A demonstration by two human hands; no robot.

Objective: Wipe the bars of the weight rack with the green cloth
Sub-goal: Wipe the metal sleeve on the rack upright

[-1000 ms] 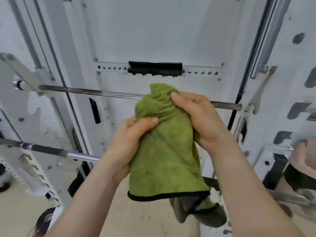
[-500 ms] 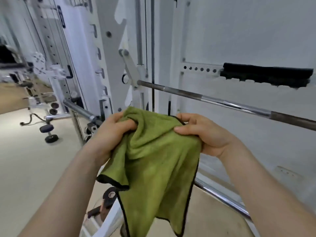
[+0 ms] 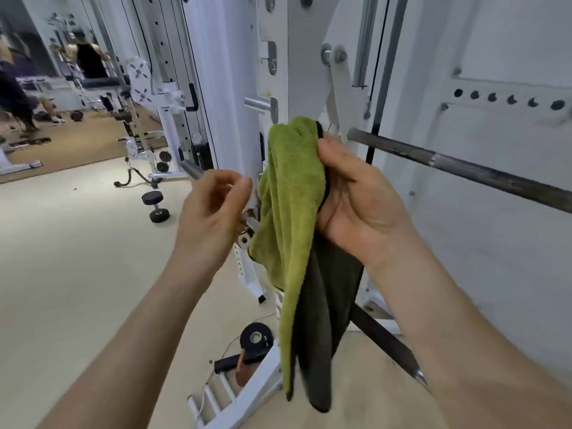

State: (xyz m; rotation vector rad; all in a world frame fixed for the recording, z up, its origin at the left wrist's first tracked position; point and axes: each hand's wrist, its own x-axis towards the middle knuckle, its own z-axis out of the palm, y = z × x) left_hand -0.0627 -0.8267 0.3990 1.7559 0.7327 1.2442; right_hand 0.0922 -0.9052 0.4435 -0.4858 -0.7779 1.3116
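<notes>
Cloth, green, hangs from right hand; left hand just beside, apart.

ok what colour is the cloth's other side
Dark grey on the cloth, shown in the head view.

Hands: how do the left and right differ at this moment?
The right hand grips the green cloth near its top; the left hand holds nothing. The right hand's thumb presses on the cloth; the left hand's fingers curl loosely beside its left edge. Both are raised before the white rack.
</notes>
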